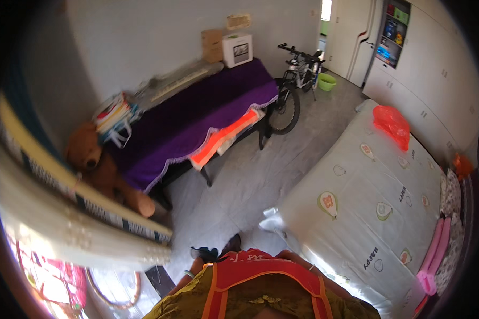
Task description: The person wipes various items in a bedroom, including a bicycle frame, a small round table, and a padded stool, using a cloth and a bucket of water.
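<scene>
My left hand (197,264), below a green bangle, hangs beside the red apron (263,265) with orange edging. A small dark object (203,253) lies against or just beyond it; whether the hand holds it is unclear. My right hand (289,255) is at the apron's other side, past a pale bracelet, its fingers mostly hidden by the apron. Beyond the apron's top edge a dark shoe (233,242) shows on the grey floor. The bed (343,199), under a pale cover with pear prints, stands to the right of my body.
A bench with a purple cover (207,115) runs along the wall, with a brown teddy bear (86,149), a bag (117,115) and a white box (238,50). A bicycle (295,79) and a green basin (326,81) stand near the door. A red plastic bag (392,124) lies on the bed.
</scene>
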Tool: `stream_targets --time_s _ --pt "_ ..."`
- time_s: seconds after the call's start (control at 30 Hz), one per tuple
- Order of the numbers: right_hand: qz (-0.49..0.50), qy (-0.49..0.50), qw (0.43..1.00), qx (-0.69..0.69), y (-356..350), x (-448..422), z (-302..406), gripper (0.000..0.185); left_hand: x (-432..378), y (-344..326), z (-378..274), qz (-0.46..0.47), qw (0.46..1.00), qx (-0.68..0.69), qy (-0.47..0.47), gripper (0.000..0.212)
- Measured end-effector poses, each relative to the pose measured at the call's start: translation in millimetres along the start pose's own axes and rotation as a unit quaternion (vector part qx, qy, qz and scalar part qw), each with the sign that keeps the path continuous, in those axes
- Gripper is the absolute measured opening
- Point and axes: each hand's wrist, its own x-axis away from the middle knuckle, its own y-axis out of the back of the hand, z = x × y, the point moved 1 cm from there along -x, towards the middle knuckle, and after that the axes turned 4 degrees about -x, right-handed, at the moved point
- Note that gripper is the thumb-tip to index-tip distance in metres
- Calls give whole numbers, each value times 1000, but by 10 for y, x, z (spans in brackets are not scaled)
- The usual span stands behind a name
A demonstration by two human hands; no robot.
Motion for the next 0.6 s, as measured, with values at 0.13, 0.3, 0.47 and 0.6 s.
stream_targets --time_s 0.13,0.3,0.47,0.6 --pt "-45 -27 995 -85 260 -625 269 32 -1109 383 -127 105 993 -38 -30 39" --pt "-128 -44 982 -134 760 -1109 524 32 -2274 723 -456 211 973 -75 -58 42" --pt "-232 -109 943 -213 1338 -1253 590 30 -3330 683 -1010 273 953 -94 -91 44" --pt "-279 -225 896 -261 1771 -1459 -97 24 -4247 512 -1632 291 943 -110 -114 46"
